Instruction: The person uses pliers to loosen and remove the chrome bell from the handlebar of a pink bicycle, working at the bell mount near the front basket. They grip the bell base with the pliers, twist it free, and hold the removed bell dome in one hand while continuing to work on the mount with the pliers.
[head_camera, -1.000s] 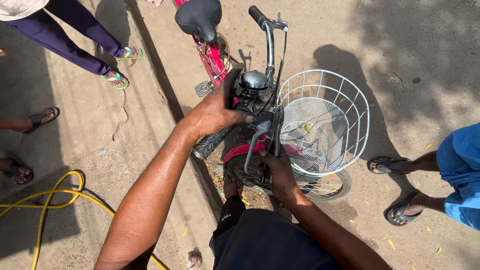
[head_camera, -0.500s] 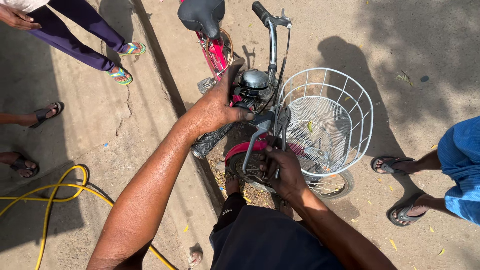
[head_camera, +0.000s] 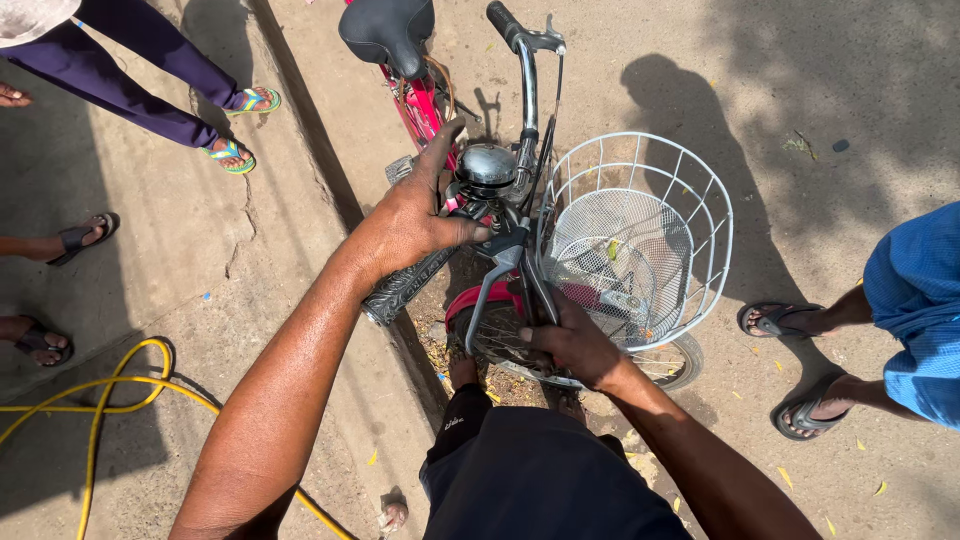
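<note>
A red bicycle stands in front of me with a black saddle and a white wire basket on its front. My left hand grips the handlebar by the stem, right beside the chrome bell. Lower down, my right hand is closed on the fork and mudguard stay by the front wheel, under the basket. The far handlebar grip and brake lever point away from me.
A yellow hose lies on the concrete at lower left. Sandalled feet of other people stand at the left edge, upper left and right. A cracked concrete kerb runs diagonally beside the bicycle.
The view has shifted slightly. My left hand stays on the handlebar stem and my right hand has settled a little lower on the fork by the wheel.
</note>
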